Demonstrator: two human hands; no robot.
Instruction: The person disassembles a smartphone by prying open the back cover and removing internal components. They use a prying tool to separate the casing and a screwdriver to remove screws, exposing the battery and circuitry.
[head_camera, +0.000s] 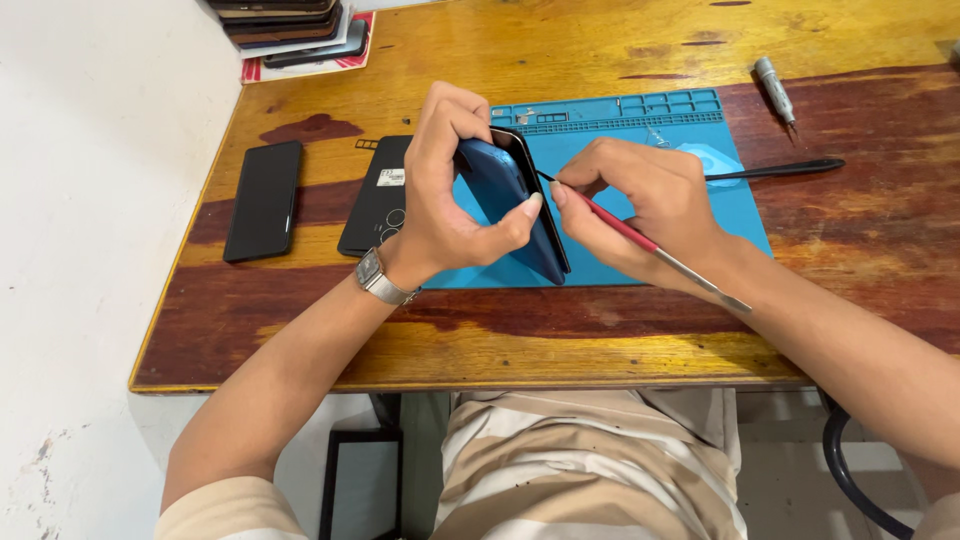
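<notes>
A blue phone (505, 195) is held on edge, tilted, over the near left part of a blue work mat (690, 140), its lower corner close to the mat's near border. It is gripped by the left hand (445, 190), whose fingers are curled over the far edge while the thumb is pressed against the blue back. A thin metal tool with a red grip (640, 238) is pinched in the right hand (650, 205), which is closed around it like a pen; its dark tip is set against the phone's right-hand edge, near the black front panel. A metal wristwatch (380, 278) is worn on the left wrist.

Just left of the mat, a dark phone part (375, 200) is laid flat on the wooden table (600, 340), and farther left a black phone (263, 200) is laid face down or dark. A black spudger (780, 168) is laid across the mat's right edge, and a small silver screwdriver (775, 88) is seen at the far right. A stack of phones (290, 25) is placed at the far left corner, against the white wall.
</notes>
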